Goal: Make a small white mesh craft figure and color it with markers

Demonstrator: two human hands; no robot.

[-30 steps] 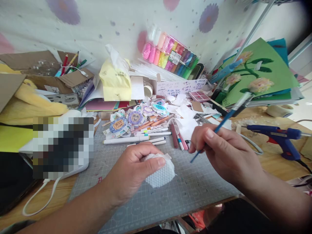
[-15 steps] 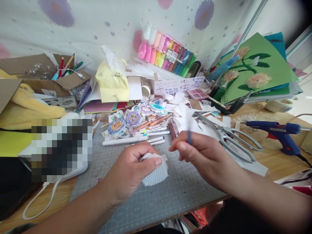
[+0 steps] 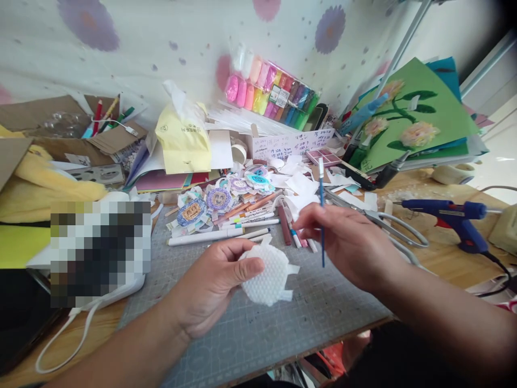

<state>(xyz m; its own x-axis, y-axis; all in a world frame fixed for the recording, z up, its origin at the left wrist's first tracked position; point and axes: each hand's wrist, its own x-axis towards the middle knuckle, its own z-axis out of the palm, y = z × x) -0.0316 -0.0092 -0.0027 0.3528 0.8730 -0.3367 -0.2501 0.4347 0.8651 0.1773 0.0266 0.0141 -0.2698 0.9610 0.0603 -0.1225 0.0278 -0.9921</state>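
Observation:
My left hand (image 3: 220, 280) pinches a white, dimpled, roundish pad (image 3: 269, 275) between thumb and fingers, above the grey cutting mat (image 3: 226, 350). Small pale tabs stick out from the pad's top and right edge. In my right hand (image 3: 339, 242) is a slim blue paintbrush (image 3: 322, 231), held nearly upright with its pale bristles at the top. The brush stands to the right of the pad, apart from it. Beyond the hands lie several small decorated badge-like pieces with paper tabs, among them a blue one with an orange centre (image 3: 191, 212).
Markers (image 3: 205, 236) lie across the mat's far side. Large scissors (image 3: 388, 221) and a blue glue gun (image 3: 448, 210) are on the right. A white-cased device with a pixelated face (image 3: 139, 285) and cable stands left. Behind are a yellow tissue pack (image 3: 183, 140) and coloured clay packets (image 3: 274, 89).
The pad has turned to face me more fully, showing its tabs. My right hand has shifted slightly right, and the brush, blurred before, now shows clearly. The view has shifted a little.

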